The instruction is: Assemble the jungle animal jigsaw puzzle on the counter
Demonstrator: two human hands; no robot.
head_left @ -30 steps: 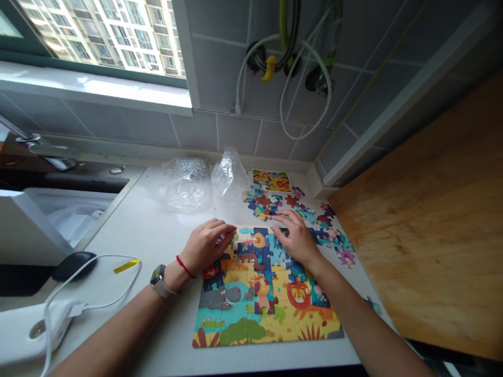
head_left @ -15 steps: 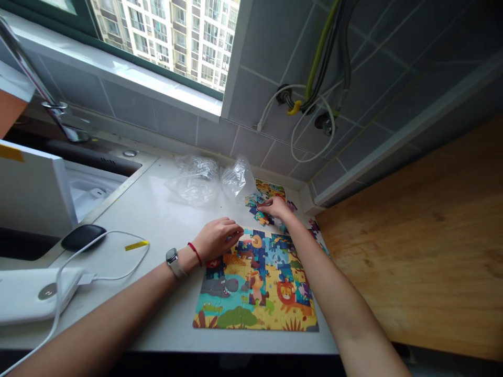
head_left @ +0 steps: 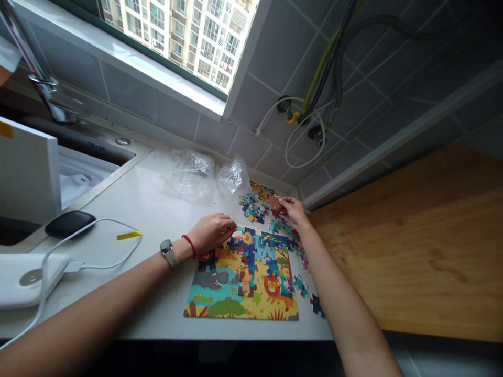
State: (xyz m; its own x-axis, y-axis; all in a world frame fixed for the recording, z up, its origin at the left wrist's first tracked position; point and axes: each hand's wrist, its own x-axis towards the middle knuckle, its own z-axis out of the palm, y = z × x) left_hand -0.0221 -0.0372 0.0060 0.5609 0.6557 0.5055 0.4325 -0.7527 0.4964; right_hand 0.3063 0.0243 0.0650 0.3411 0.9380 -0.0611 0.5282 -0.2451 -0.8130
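Observation:
A jigsaw puzzle (head_left: 239, 303) with a hippo, a lion and other cartoon animals lies on the white counter. My left hand (head_left: 212, 233) rests at its upper left edge with the fingers curled together; whatever they may hold is hidden. Beyond the upper right edge, my right hand (head_left: 293, 211) pinches a reddish-brown puzzle piece (head_left: 274, 202) between thumb and fingers. Just below and left of that hand is a heap of loose puzzle pieces (head_left: 255, 212). More stray pieces (head_left: 301, 285) lie along the puzzle's right side, near my right forearm.
Clear plastic bags (head_left: 192, 175) lie against the tiled wall. A colourful picture sheet (head_left: 262, 190) is behind the loose pieces. To the left are a black oval device (head_left: 70, 224), a white cable and a sink with a faucet (head_left: 47, 89). A wooden panel (head_left: 412, 246) borders the right.
My right hand has lifted away from the heap and shifted right, with a puzzle piece now showing in its fingers. My left hand keeps its place by the puzzle. The view has shifted slightly.

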